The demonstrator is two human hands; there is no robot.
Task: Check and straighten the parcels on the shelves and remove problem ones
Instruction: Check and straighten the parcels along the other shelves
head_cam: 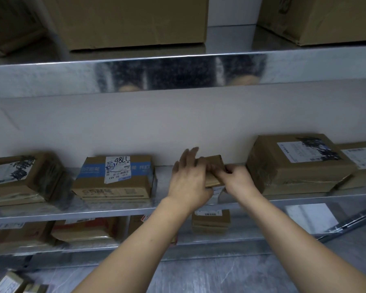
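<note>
A small brown cardboard parcel (215,163) sits on the middle metal shelf (114,208), near its centre. My left hand (188,178) lies over the parcel's left side, fingers stretched toward the back wall. My right hand (235,178) grips its right side with curled fingers. A white label shows under the parcel's front edge. To the left lies a box with a blue band and a label reading 7786 (116,176), and further left a box with a scribbled label (19,178). On the right sits a larger box (298,163) with a blacked-out label.
Another labelled box (363,163) stands at the far right. Big cartons (131,22) fill the top shelf. The lower shelf holds several parcels (210,222). Small parcels (11,283) lie on the floor at bottom left. A white wall backs the shelves.
</note>
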